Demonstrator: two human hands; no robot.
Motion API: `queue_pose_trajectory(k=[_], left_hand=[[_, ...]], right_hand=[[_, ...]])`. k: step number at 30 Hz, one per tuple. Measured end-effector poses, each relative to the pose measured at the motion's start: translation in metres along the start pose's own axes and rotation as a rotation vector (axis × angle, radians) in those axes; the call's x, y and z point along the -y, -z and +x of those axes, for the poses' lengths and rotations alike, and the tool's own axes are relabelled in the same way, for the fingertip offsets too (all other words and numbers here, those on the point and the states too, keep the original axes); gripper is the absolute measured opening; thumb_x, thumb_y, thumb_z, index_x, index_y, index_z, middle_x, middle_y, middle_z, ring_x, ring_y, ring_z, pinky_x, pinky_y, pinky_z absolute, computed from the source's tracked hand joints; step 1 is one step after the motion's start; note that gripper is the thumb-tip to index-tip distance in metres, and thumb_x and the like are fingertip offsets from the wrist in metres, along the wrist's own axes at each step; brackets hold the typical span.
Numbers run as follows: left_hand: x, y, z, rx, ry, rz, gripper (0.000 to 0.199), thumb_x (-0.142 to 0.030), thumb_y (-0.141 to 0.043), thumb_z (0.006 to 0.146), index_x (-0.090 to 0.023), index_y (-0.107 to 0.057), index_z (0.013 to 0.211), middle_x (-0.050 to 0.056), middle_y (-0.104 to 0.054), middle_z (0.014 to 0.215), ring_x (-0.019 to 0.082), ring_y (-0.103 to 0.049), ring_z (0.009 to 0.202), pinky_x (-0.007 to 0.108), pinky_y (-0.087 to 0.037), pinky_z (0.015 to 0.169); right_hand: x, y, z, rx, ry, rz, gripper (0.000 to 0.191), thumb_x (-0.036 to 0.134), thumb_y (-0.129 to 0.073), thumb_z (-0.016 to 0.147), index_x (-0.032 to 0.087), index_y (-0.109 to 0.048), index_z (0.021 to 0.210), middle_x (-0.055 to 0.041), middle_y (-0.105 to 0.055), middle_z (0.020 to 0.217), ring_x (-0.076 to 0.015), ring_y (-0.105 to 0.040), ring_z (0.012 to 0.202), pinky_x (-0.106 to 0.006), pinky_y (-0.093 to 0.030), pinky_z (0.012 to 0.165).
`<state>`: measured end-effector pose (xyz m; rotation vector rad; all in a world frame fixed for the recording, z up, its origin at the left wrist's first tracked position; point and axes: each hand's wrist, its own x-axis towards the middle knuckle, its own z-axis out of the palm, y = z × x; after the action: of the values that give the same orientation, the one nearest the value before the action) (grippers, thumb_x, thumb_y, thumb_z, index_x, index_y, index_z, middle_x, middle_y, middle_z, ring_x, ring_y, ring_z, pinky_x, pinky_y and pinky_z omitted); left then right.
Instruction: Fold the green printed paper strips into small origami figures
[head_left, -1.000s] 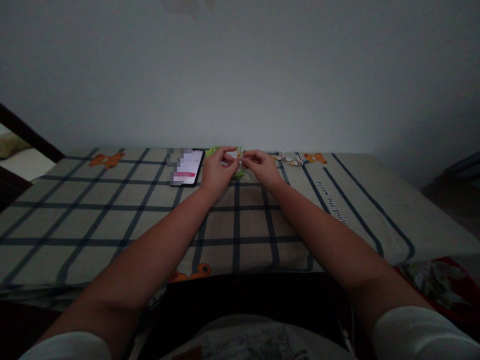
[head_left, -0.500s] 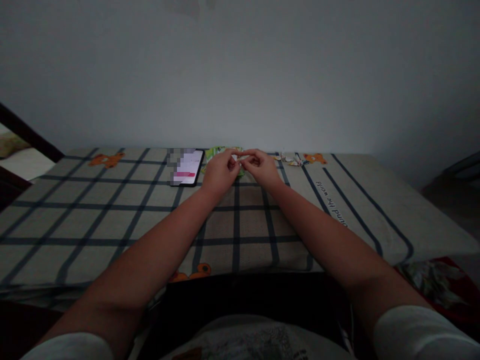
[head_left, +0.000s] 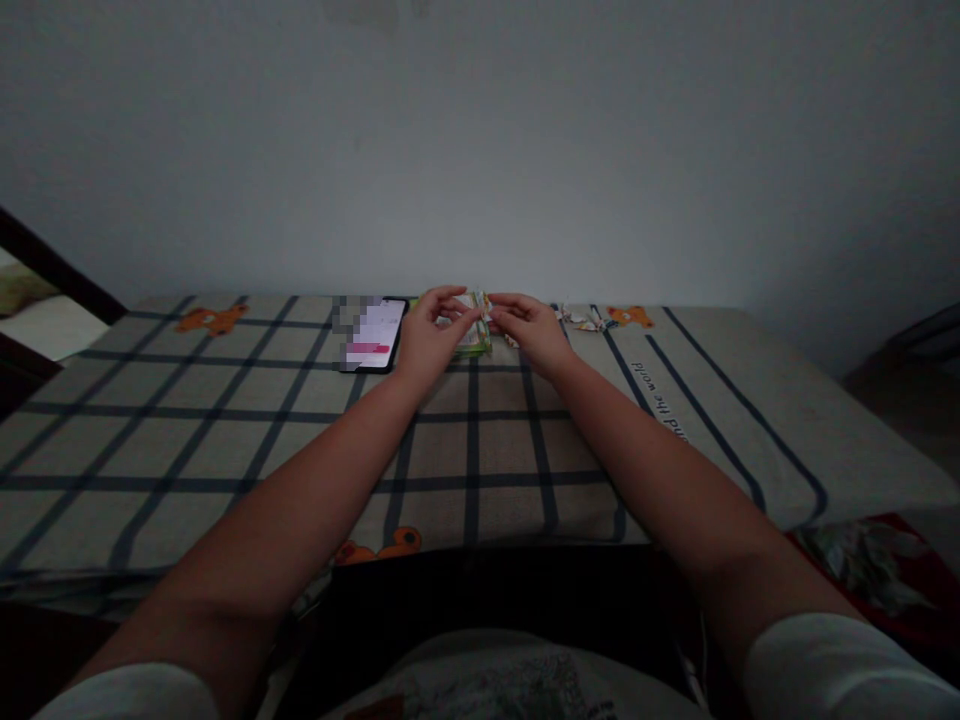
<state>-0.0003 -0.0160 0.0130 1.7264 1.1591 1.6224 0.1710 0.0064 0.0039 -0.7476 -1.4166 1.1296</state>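
Observation:
My left hand (head_left: pixel 431 335) and my right hand (head_left: pixel 534 332) meet near the far side of the cloth-covered table. Between their fingertips is a small folded piece (head_left: pixel 484 303), white with yellow print, pinched from both sides; whether it is paper or wrapper is hard to make out. Under and behind my left hand lies a flat green printed packet (head_left: pixel 472 350), partly hidden by the fingers. Just left of that hand a phone (head_left: pixel 379 335) with a lit screen rests on the cloth. Small crumpled printed pieces (head_left: pixel 589 321) lie beyond my right hand.
A checked cloth (head_left: pixel 225 420) with bear prints covers the table, which reaches back to a pale wall (head_left: pixel 480 150). Dark wooden bars (head_left: pixel 60 265) stand at the left. A red item with patterned contents (head_left: pixel 885 570) sits low at the right, beside the table's edge.
My hands have drawn slightly apart, the left one moving left and opening its fingers somewhat. The small piece between the fingertips and more of the green packet now show.

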Motion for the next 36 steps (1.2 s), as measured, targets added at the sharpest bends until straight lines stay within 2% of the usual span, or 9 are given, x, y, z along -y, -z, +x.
queue_pose_trajectory(k=[2,4,6,8,14,19,25,30,36], left_hand=[[0.002,-0.001,0.003,0.002,0.130,-0.210,0.048,-0.037,-0.082,0.070,-0.020,-0.067,0.113,0.005,-0.071,0.101,0.016,-0.065,0.086,0.028,-0.051,0.076],[0.002,-0.002,0.002,0.127,0.298,-0.389,0.048,-0.043,-0.082,0.069,-0.019,-0.070,0.109,0.007,-0.071,0.105,0.016,-0.065,0.086,0.028,-0.051,0.075],[0.000,-0.002,0.000,0.245,0.387,-0.487,0.046,-0.046,-0.085,0.066,-0.018,-0.073,0.100,0.007,-0.072,0.102,0.015,-0.064,0.084,0.026,-0.049,0.073],[-0.001,-0.003,-0.002,0.283,0.398,-0.522,0.042,-0.045,-0.088,0.063,-0.017,-0.074,0.091,0.006,-0.072,0.095,0.014,-0.063,0.081,0.024,-0.047,0.071],[0.004,-0.003,-0.002,0.246,0.392,-0.516,0.039,-0.040,-0.091,0.057,-0.014,-0.071,0.078,0.002,-0.069,0.081,0.012,-0.061,0.072,0.024,-0.045,0.069],[0.006,-0.002,0.000,0.245,0.394,-0.459,0.039,-0.041,-0.091,0.057,-0.014,-0.067,0.071,0.001,-0.066,0.073,0.010,-0.059,0.066,0.024,-0.043,0.066],[0.002,0.004,0.003,0.309,0.416,-0.464,0.036,-0.036,-0.092,0.056,-0.014,-0.067,0.070,0.000,-0.066,0.070,0.009,-0.057,0.063,0.023,-0.042,0.064],[0.001,0.007,0.003,0.434,0.461,-0.546,0.035,-0.037,-0.091,0.060,-0.014,-0.073,0.080,0.003,-0.072,0.081,0.011,-0.062,0.071,0.022,-0.044,0.067],[0.006,0.009,0.003,0.517,0.521,-0.618,0.033,-0.034,-0.089,0.066,-0.014,-0.076,0.089,0.006,-0.074,0.088,0.011,-0.064,0.078,0.021,-0.046,0.070]], right_hand=[[-0.002,0.000,0.001,0.000,-0.024,0.056,0.044,0.048,-0.082,0.066,0.022,-0.071,0.101,-0.0042,-0.074,0.101,-0.0168,-0.068,0.090,-0.036,-0.056,0.090],[-0.003,-0.001,0.001,0.006,-0.032,0.093,0.046,0.049,-0.083,0.065,0.023,-0.071,0.101,-0.0041,-0.074,0.102,-0.0166,-0.069,0.091,-0.036,-0.056,0.091],[-0.003,-0.002,0.000,0.011,-0.039,0.110,0.048,0.050,-0.084,0.064,0.023,-0.070,0.101,-0.0036,-0.075,0.100,-0.0165,-0.069,0.090,-0.036,-0.056,0.090],[-0.003,-0.002,-0.001,0.018,-0.040,0.107,0.050,0.051,-0.085,0.062,0.022,-0.070,0.100,-0.0027,-0.074,0.094,-0.0161,-0.068,0.087,-0.035,-0.056,0.088],[-0.003,-0.002,-0.001,0.077,0.052,-0.014,0.046,0.048,-0.082,0.068,0.022,-0.067,0.103,0.0015,-0.069,0.078,-0.0127,-0.065,0.074,-0.030,-0.055,0.078],[0.000,0.003,-0.001,0.120,0.130,-0.166,0.042,0.045,-0.077,0.075,0.021,-0.068,0.109,0.0005,-0.067,0.077,-0.0140,-0.063,0.074,-0.030,-0.052,0.073],[0.010,0.009,-0.002,0.089,0.191,-0.311,0.029,0.043,-0.074,0.078,0.021,-0.074,0.097,-0.0030,-0.070,0.087,-0.0147,-0.061,0.077,-0.032,-0.051,0.077],[0.015,0.010,-0.002,0.225,0.138,-0.193,0.039,0.039,-0.076,0.076,0.024,-0.071,0.112,-0.0027,-0.069,0.101,-0.0146,-0.062,0.084,-0.031,-0.053,0.077],[0.023,0.013,-0.003,0.250,0.002,-0.128,0.028,0.035,-0.080,0.071,0.019,-0.068,0.091,-0.0004,-0.067,0.086,-0.0127,-0.060,0.079,-0.028,-0.051,0.074]])
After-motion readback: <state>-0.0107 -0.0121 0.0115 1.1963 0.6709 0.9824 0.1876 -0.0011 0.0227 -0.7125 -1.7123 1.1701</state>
